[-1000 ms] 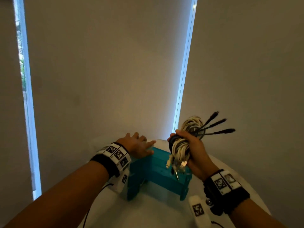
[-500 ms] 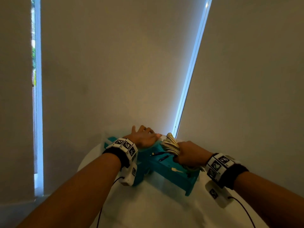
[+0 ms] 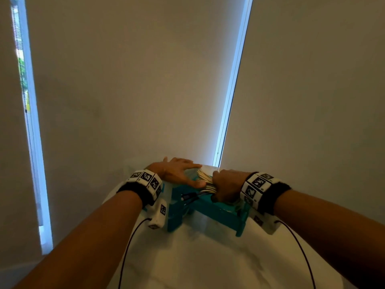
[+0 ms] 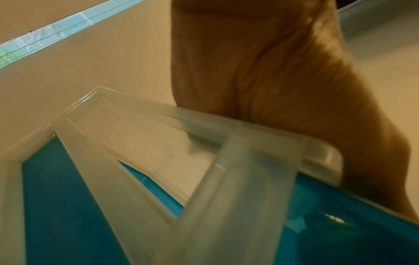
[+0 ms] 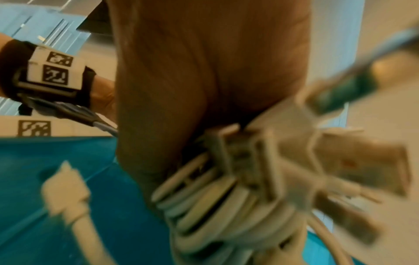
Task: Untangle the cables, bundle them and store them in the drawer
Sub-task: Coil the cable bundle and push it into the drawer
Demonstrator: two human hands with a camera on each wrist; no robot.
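With the right hand (image 3: 226,185) clenched round the cable bundle (image 3: 205,180) and the left hand (image 3: 179,172) flat on the drawer unit (image 3: 216,211), stray plugs may snag the drawer's rim.

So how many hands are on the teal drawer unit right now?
2. The left hand rests flat on the teal drawer unit's top; the right hand grips the cable bundle in its open drawer.

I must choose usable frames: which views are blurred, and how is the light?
Head view: dim, sharp, bright window strips; left hand resting on the drawer unit. Right wrist view: cable bundle motion-blurred. Left wrist view: soft, warm-tinted.
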